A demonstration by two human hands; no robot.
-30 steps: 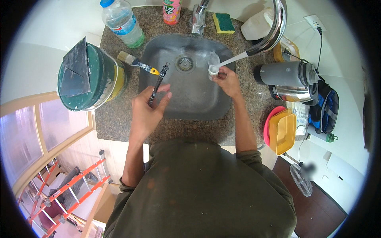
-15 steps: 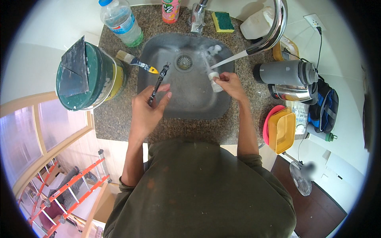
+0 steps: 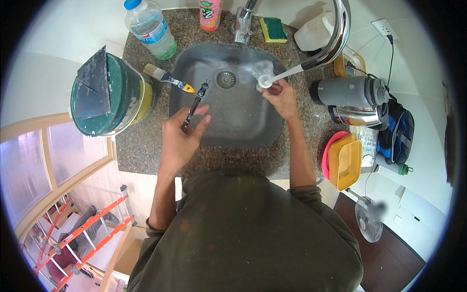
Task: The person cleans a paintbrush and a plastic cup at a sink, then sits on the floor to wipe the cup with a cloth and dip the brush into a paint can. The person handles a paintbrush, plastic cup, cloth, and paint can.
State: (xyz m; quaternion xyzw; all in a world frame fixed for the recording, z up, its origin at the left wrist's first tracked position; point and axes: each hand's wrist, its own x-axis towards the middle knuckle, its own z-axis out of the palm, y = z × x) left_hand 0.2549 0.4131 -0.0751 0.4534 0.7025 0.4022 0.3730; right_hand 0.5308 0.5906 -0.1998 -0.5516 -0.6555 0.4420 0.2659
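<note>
Over the left part of the grey sink, my left hand holds a slim black pen-like tool upright, its shiny knobbed end pointing away from me. The thumb and fingers of that hand are partly spread around it. My right hand is closed on a small white cylindrical container at the sink's right side. Its round end faces up under the water stream, and water splashes off behind it. The curved chrome faucet reaches in from the right. My fingers hide much of the container.
Left of the sink are a paintbrush and a green bucket bearing a dark flat sheet. Behind stand a plastic bottle, a pink bottle and a sponge. At right are a grey flask and yellow tubs.
My right hand has raised and turned the white container, bringing its round end under the stream. The water now splashes from it. My left hand stays nearly still with the black tool.
</note>
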